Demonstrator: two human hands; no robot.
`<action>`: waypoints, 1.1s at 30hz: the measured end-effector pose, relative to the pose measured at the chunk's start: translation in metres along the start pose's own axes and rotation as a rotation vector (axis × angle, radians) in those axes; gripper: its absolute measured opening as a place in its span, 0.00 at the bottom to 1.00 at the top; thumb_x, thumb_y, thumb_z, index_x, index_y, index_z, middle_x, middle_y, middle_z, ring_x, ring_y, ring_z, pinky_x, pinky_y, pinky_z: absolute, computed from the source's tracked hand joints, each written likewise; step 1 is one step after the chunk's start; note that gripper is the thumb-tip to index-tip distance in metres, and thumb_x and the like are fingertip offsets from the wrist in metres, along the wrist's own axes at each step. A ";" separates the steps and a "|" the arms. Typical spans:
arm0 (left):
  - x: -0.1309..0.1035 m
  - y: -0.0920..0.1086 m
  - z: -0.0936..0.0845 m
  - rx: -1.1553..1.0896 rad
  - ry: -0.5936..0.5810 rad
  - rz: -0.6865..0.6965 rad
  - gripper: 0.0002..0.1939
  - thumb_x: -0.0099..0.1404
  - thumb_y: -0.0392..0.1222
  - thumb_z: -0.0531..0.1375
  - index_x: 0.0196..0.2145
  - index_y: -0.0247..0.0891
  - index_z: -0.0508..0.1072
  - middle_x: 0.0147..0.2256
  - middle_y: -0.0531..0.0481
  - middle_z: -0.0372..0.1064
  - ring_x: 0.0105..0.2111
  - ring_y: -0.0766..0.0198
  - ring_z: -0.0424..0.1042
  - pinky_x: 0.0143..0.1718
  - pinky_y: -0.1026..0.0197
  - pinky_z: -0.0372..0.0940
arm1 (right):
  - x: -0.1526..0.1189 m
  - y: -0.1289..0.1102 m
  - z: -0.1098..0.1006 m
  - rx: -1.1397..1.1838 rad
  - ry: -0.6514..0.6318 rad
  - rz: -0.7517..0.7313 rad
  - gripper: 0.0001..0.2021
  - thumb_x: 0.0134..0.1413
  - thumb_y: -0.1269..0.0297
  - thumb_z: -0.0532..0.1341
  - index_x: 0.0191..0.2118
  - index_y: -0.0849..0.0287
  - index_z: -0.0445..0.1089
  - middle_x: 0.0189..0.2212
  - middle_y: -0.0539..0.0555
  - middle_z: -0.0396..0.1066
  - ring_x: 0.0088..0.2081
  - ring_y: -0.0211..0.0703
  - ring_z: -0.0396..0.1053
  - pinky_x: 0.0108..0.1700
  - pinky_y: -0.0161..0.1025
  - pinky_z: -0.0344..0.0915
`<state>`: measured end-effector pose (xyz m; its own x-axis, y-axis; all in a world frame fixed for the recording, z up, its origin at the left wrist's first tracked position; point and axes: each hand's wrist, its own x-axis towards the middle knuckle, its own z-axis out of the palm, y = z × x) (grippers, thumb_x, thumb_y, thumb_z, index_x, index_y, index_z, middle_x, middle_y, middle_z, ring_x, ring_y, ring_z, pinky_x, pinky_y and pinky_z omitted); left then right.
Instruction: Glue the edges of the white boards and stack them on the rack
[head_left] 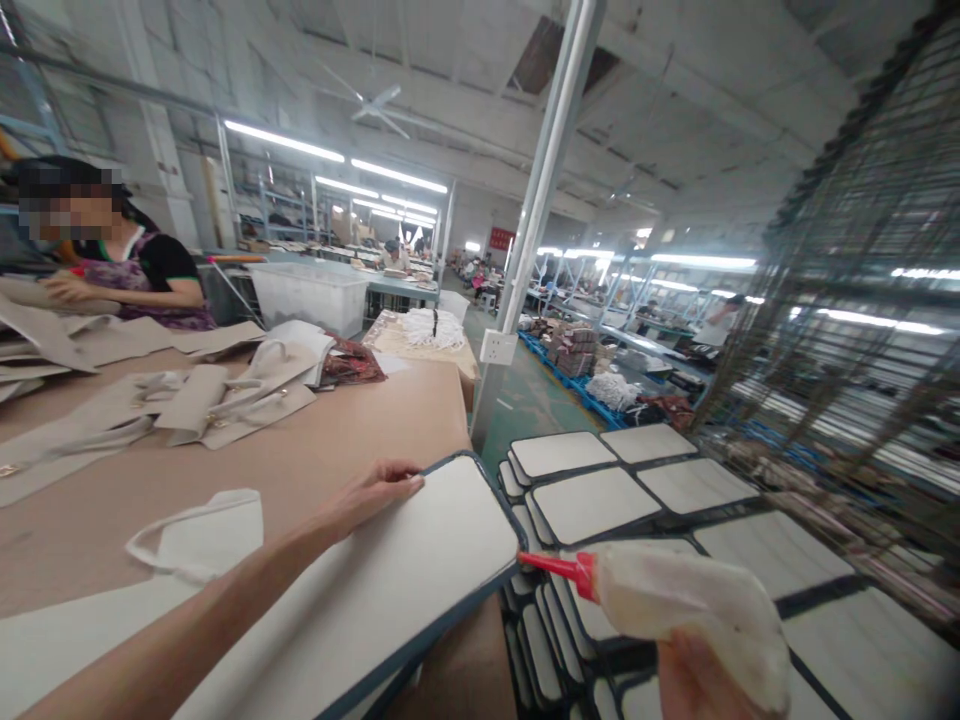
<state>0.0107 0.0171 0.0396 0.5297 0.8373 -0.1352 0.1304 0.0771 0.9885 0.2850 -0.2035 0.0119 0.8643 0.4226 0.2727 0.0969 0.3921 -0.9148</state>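
My left hand [384,487] pinches the far edge of a white panel with a dark blue border [442,530], thumb on its face. The panel slants over the table's near right side. In my right hand [694,675] is a cloudy squeeze glue bottle [675,590], tilted sideways with its red nozzle [555,567] pointing left. The nozzle tip touches, or nearly touches, the dark border at the panel's right corner. Fingers of my right hand are partly hidden by the bottle. Left of my forearm lies a white piece with a strap [210,535].
Stacks of similar dark-edged panels [592,505] stand to the right, beside a wire mesh rack [847,200]. Beige strapped pieces [217,400] lie on the brown table [397,415]. A metal post [525,240] with a socket rises ahead. A co-worker [150,265] sits at left.
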 end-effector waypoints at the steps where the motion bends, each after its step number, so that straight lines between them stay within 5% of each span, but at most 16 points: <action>1: 0.001 -0.005 0.000 -0.020 0.007 -0.012 0.26 0.48 0.60 0.67 0.36 0.35 0.75 0.28 0.51 0.74 0.25 0.63 0.69 0.25 0.65 0.60 | 0.003 0.000 0.001 0.031 -0.012 -0.014 0.19 0.31 0.64 0.75 0.34 0.58 0.72 0.28 0.52 0.74 0.28 0.40 0.71 0.28 0.31 0.71; 6: -0.002 -0.019 0.005 -0.079 0.041 -0.036 0.27 0.47 0.61 0.67 0.36 0.37 0.71 0.27 0.54 0.72 0.24 0.65 0.68 0.23 0.66 0.59 | 0.012 0.000 0.011 0.205 -0.025 -0.014 0.20 0.27 0.71 0.75 0.33 0.58 0.74 0.25 0.51 0.75 0.28 0.40 0.72 0.30 0.29 0.71; 18: -0.016 -0.024 0.005 -0.077 -0.034 -0.046 0.29 0.50 0.66 0.64 0.36 0.39 0.65 0.25 0.58 0.67 0.24 0.67 0.65 0.23 0.67 0.57 | 0.015 -0.019 0.044 0.244 0.002 -0.040 0.20 0.26 0.68 0.75 0.33 0.57 0.73 0.27 0.47 0.74 0.31 0.36 0.71 0.35 0.26 0.69; 33: -0.015 -0.026 0.003 -0.193 -0.013 -0.114 0.32 0.45 0.65 0.67 0.38 0.41 0.62 0.25 0.59 0.67 0.23 0.66 0.67 0.23 0.66 0.61 | 0.002 0.003 0.033 0.206 -0.158 0.083 0.17 0.31 0.64 0.74 0.33 0.56 0.74 0.28 0.51 0.76 0.30 0.41 0.72 0.32 0.32 0.70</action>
<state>0.0019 0.0004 0.0158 0.5318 0.8101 -0.2469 0.0280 0.2745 0.9612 0.2707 -0.1748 0.0195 0.7760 0.5761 0.2569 -0.0875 0.5017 -0.8606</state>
